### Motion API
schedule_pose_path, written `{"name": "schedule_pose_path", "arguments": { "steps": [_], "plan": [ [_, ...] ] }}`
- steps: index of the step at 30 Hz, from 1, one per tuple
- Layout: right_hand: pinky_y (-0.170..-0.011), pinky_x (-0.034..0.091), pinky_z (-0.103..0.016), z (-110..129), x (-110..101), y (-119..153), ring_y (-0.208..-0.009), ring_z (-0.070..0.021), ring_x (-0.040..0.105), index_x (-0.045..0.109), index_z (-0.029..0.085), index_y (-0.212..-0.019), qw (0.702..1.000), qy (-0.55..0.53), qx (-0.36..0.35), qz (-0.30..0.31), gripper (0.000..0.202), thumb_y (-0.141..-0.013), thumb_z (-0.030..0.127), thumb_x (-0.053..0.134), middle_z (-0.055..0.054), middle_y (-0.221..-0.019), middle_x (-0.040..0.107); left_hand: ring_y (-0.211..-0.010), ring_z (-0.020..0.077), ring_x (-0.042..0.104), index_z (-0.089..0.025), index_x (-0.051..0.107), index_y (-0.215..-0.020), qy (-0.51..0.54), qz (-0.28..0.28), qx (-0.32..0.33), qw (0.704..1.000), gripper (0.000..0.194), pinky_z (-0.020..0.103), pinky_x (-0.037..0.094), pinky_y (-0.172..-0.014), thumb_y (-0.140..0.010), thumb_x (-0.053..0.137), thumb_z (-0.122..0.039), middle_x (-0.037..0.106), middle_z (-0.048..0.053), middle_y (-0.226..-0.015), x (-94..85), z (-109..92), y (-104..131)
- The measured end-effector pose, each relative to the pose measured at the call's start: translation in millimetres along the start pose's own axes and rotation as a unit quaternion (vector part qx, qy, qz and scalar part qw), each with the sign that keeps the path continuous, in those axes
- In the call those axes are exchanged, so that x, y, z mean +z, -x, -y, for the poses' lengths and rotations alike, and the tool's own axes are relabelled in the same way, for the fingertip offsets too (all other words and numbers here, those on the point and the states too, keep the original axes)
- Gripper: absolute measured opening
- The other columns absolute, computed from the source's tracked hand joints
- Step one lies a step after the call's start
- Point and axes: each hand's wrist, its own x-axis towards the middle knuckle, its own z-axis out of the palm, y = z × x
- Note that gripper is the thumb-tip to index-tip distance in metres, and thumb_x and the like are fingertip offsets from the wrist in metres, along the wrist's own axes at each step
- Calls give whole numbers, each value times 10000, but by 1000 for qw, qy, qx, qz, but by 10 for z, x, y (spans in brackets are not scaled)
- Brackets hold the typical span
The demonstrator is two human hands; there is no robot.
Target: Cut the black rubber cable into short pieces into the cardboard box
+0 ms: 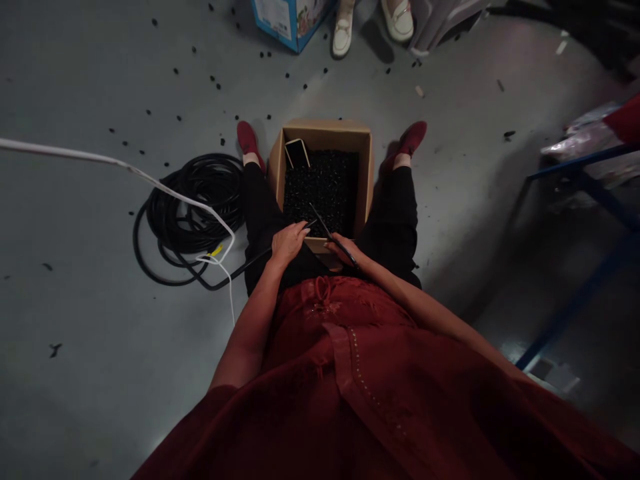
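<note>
My left hand point(289, 244) is closed around a black hose point(249, 262), whose end pokes out past my fingertips. That hose runs left over my thigh to a coil point(200, 200) on the floor. My right hand point(345, 249) is closed on dark scissors point(323, 224), with the blades pointing forward and left near the hose's end. Whether the blades touch the hose I cannot tell. Below both hands, between my legs, stands an open cardboard box point(371, 180) holding many small black pieces point(323, 180). A dark flat piece with a pale edge point(297, 153) leans inside its far left corner.
A white cord point(165, 188) crosses over the coil from the left. Small black bits point(175, 71) are scattered on the grey floor. A blue carton point(280, 23), another person's shoes point(343, 37) and a grey stool point(435, 23) are ahead. A blue metal frame point(580, 163) stands right.
</note>
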Motion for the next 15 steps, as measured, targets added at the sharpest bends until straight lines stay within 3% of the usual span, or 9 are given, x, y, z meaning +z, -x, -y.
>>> {"name": "schedule_pose_path", "arguments": {
  "steps": [9,15],
  "plan": [
    [-734,422,-256,19,19,8,-882,-217,622,617,186,-975,998,63,22,-1,168,-924,306,511,-76,-971,717,-1102,216,675,-285,635,-1310,-39,4,14,999,404,276,486,-829,-1035,385,-441,715,48,-1240,26,-17,6],
    [-723,430,-260,-29,66,-5,-838,-220,633,648,192,-933,998,39,51,2,135,-887,261,542,-66,-906,729,-1035,226,690,-267,652,-1246,-79,21,34,996,381,286,478,-784,-1037,373,-423,729,64,-1166,49,-18,-2]
  ]
}}
